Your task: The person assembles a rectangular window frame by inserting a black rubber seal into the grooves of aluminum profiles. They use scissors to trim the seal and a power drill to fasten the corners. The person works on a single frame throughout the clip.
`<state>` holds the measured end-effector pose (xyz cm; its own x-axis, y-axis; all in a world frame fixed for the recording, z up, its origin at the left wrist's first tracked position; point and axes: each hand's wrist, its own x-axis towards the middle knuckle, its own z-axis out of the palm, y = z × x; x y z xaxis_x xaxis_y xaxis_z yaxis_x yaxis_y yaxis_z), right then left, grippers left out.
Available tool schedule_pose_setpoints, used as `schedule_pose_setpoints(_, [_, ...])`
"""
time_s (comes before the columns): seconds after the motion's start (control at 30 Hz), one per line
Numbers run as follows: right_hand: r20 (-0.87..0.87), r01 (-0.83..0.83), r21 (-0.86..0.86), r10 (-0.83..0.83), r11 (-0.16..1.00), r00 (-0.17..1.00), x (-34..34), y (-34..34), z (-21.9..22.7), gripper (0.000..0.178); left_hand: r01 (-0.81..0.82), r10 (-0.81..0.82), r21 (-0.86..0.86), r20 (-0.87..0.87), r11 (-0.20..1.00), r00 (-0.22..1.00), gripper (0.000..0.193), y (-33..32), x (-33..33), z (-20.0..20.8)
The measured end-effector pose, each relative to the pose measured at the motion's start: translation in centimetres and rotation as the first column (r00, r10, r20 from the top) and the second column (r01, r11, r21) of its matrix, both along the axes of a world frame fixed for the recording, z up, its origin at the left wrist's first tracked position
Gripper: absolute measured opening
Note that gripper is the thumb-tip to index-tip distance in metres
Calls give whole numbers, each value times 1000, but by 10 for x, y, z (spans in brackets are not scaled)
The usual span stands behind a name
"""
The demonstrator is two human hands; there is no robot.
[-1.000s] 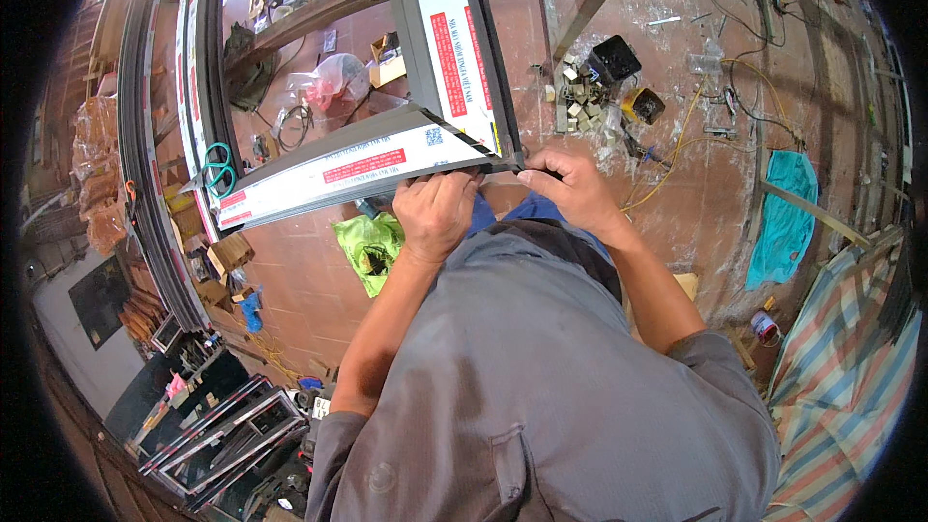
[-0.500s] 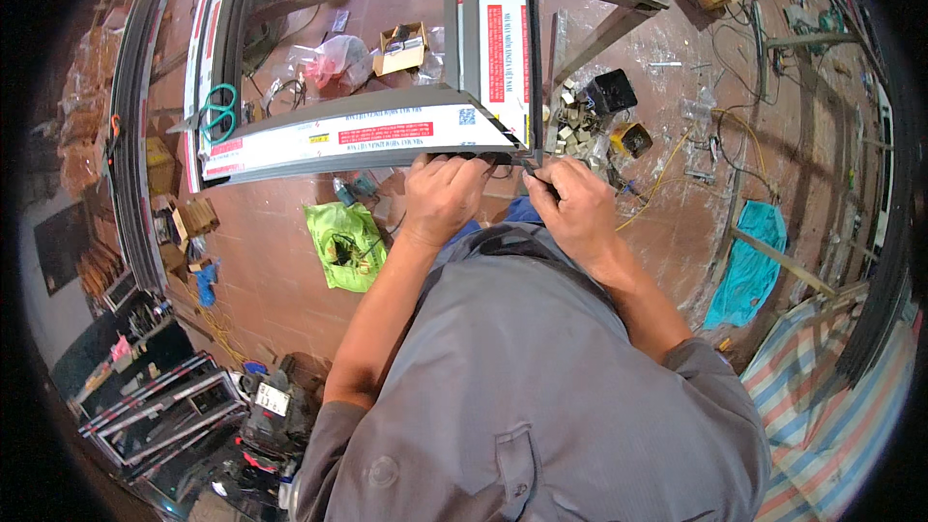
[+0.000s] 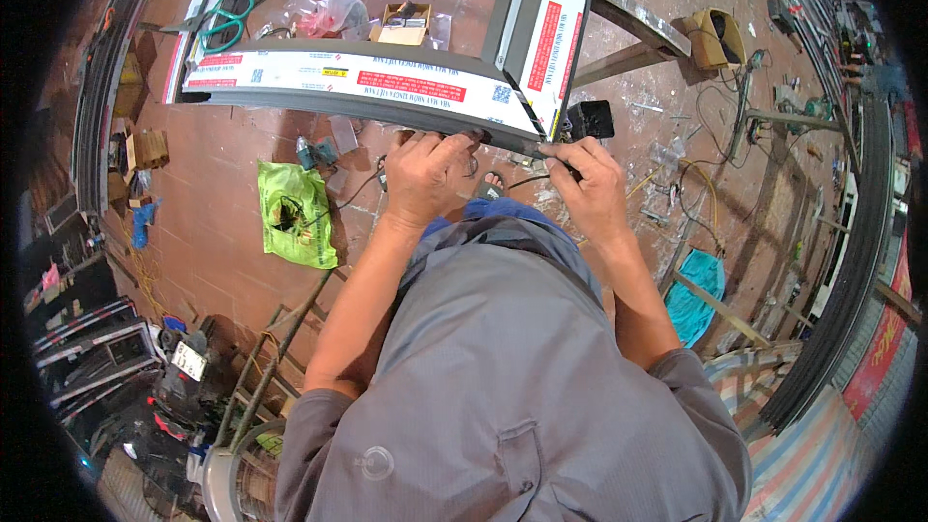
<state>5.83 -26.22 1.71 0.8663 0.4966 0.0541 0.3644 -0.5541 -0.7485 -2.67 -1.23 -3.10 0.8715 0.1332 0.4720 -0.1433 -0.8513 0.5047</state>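
Note:
A grey metal frame [image 3: 406,62], covered in white and red protective film, spans the top of the view, its mitred corner just beyond my hands. My left hand [image 3: 422,177] is closed, thumb and fingers curled together against the frame's near edge; what they pinch is hidden. At the corner, my right hand [image 3: 594,184] is closed with its fingertips at the same edge. A thin black strip [image 3: 524,181] runs out of its grip toward the left. Green-handled scissors [image 3: 226,23] lie on the frame's left corner.
A bright green bag [image 3: 302,232] lies on the tiled floor, near a teal power tool [image 3: 314,153]. A wooden trestle [image 3: 643,24] stands beneath the frame. An open cardboard box [image 3: 713,39], a black box [image 3: 591,120] and cables lie to the right. Long dark profiles [image 3: 855,261] line the right side.
The view has shifted, so the frame's corner sits farther right. Both hands stay at the near edge, now farther apart, and a longer piece of black strip shows by the right hand.

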Motion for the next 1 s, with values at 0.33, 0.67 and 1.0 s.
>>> schedule_pose_setpoints(0.33, [-133,48,-22,-50,999,990,-6,11,0,17,-51,72,-513,21,857,997,21,-19,-3,-25])
schedule_pose_setpoints(0.67, [470,-21,-225,127,974,873,-9,21,-7,13,-317,325,-944,-271,95,906,31,-4,-16,-27])
schedule_pose_setpoints(1.0, [578,37,-452,261,891,773,-17,34,-3,9,-190,518,-980,-135,56,845,44,72,9,-55])
